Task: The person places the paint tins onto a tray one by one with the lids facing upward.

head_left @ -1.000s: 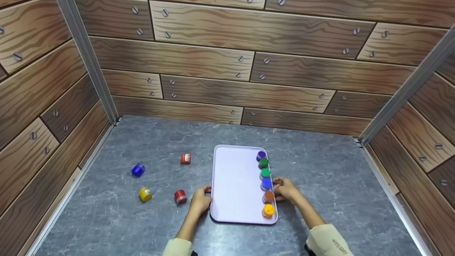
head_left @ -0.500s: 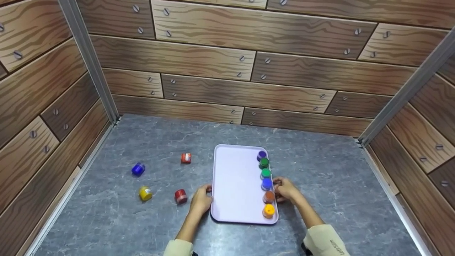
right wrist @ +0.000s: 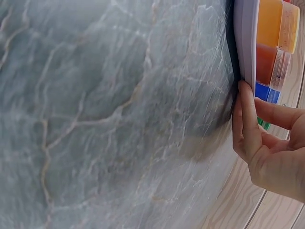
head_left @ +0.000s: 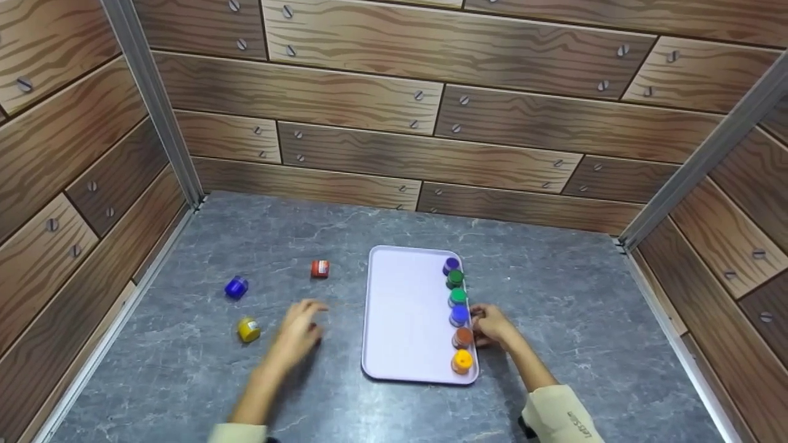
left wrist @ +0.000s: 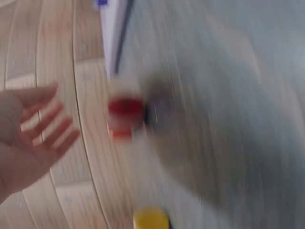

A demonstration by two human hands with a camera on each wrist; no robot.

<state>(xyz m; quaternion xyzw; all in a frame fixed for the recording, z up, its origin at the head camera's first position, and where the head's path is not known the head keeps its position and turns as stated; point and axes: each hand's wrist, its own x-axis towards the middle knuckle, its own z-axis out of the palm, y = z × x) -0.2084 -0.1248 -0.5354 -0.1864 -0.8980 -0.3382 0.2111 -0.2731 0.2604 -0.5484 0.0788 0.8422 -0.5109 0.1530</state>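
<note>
Since a moment ago the left hand has let go of the tray's left edge and swung out over the red jar on the desk; its grip is open, fingers spread, holding nothing. The right hand keeps its curled grip on the right rim of the lilac tray, near the desk's front edge, just beside six jars lined along that rim. A yellow jar, blue jar and orange-red jar lie toward the desk's left side.
</note>
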